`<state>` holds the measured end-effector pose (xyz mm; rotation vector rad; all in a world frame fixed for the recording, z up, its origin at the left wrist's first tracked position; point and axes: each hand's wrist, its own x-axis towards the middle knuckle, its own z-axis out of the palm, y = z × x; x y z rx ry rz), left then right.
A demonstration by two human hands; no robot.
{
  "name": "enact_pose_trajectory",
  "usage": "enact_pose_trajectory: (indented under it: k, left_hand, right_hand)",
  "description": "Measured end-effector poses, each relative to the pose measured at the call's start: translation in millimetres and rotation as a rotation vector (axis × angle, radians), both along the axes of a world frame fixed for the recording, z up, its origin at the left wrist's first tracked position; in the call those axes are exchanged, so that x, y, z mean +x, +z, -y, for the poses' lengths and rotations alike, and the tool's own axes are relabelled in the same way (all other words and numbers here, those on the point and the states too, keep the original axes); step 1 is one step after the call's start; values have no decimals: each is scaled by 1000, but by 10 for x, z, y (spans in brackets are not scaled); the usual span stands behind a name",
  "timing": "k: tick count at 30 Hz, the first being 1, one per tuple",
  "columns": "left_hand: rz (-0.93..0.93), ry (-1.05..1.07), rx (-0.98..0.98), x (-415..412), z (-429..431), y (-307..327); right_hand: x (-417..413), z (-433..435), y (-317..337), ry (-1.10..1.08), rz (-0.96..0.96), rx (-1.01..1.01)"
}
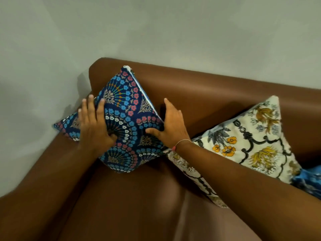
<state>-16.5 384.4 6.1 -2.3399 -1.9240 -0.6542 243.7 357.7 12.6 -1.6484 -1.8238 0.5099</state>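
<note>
A navy cushion (125, 108) with blue, pink and white flower patterns stands on one corner in the left corner of a brown leather sofa (199, 87). My left hand (93, 122) lies flat on its left face with straight fingers, the thumb pressed into the fabric. My right hand (171, 125) rests against the cushion's right edge, fingers straight along its white seam, thumb on the front. A thin bracelet circles my right wrist.
A cream cushion (243, 146) with yellow flowers and black vines leans on the sofa back just right of the navy one. A blue patterned fabric (307, 181) shows at the far right edge. A grey wall (156, 28) rises behind the sofa.
</note>
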Motion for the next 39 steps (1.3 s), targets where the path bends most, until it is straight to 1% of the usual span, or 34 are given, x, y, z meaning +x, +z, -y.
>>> enact_pose_trajectory:
  k: [2, 4, 6, 7, 8, 10, 11, 13, 15, 16, 17, 19, 21, 24, 26, 30, 33, 36, 38, 39]
  left_hand:
    - [50, -35, 110, 361, 231, 6]
    - [118, -121, 132, 823, 474, -7]
    - [149, -231, 121, 1305, 685, -27]
    - [174, -284, 94, 1555, 788, -23]
    - [208, -328, 36, 1787, 881, -11]
    - [258, -374, -129, 2178, 1018, -11]
    - [249, -381, -213, 2342, 1057, -27]
    - [172, -387, -374, 2575, 1080, -83]
    - [95, -372, -507, 2698, 1048, -142]
    - [62, -358, -551, 2751, 1037, -179]
    - [27, -339, -569, 2793, 1030, -220]
    - [-16, -288, -518, 2852, 1057, -302]
    - [-2, -250, -401, 2875, 1088, -342]
    - [42, -224, -248, 2862, 1115, -312]
    - [51, -226, -179, 2850, 1080, -257]
    - [2, -240, -218, 2859, 1003, -229]
    - [-40, -262, -286, 2862, 1000, -300]
    - [-24, -297, -346, 2826, 966, -341]
    - [14, -338, -341, 2795, 950, -321]
    - [14, -367, -295, 2783, 965, -304]
  right_hand:
    - [333, 62, 245, -49, 41, 170]
    - [858, 158, 467, -151, 57, 337]
    - [1507, 321, 630, -258, 39, 423]
    - [1863, 461, 667, -307, 38, 414]
    - [2204, 629, 662, -347, 45, 370]
    - [2783, 1016, 516, -400, 45, 196]
    - [3014, 1210, 398, -418, 30, 74]
    - [3323, 1525, 127, -405, 31, -200]
    - [3430, 1713, -117, -330, 51, -395]
    - [3438, 1772, -219, -310, 49, -436]
    - [3423, 1796, -311, -310, 51, -435]
    - [3346, 1788, -442, -346, 67, -385]
    - [3237, 1734, -478, -372, 91, -316]
    - [3176, 1696, -435, -392, 130, -138]
    - [3190, 1673, -370, -400, 113, -36]
    - [3184, 1655, -385, -413, 96, -36]
    - [3156, 1688, -474, -392, 135, -81]
    - [3148, 1688, -523, -390, 172, -104]
    - [3165, 1715, -506, -389, 198, -129]
    - [3175, 1767, -489, -385, 213, -130]
